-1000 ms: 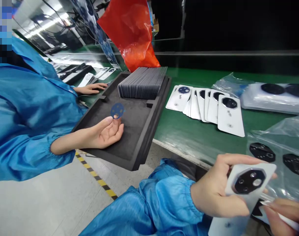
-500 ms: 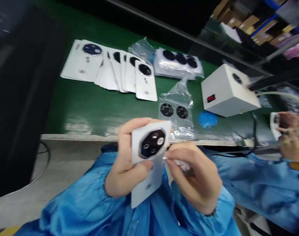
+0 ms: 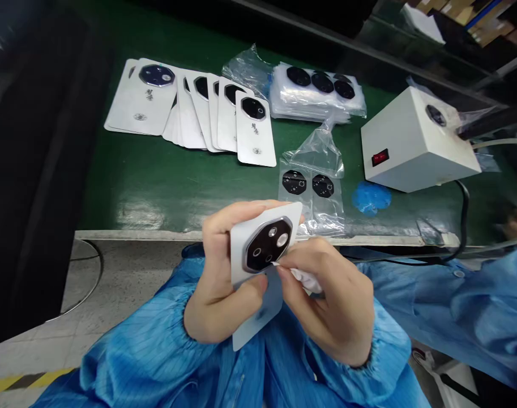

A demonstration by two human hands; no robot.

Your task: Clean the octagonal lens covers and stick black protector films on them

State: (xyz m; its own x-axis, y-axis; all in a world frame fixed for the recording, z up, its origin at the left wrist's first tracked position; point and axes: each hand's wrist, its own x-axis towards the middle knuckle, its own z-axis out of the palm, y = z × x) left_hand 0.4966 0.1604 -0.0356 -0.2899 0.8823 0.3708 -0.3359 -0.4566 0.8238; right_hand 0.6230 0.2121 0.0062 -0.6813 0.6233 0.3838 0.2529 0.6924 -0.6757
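Note:
A white phone back cover with a black octagonal camera lens plate is tilted in front of me, below the table edge. My left hand grips it by its sides, thumb across the front just under the lens plate. In my right hand a crumpled white cloth or tissue is pinched, its tip touching the lower right rim of the lens plate. On the table beyond lie several similar white covers, fanned out and overlapping.
A clear plastic sheet with two black lens plates lies near the table edge. Behind it sits a stack of bagged lens plates. To the right are a white box with a red switch, blue film, a black cable and a co-worker's sleeve.
My right hand has moved slightly left, bringing the white cloth's tip from the cover's right edge onto the lens plate's rim. The view has shifted a little.

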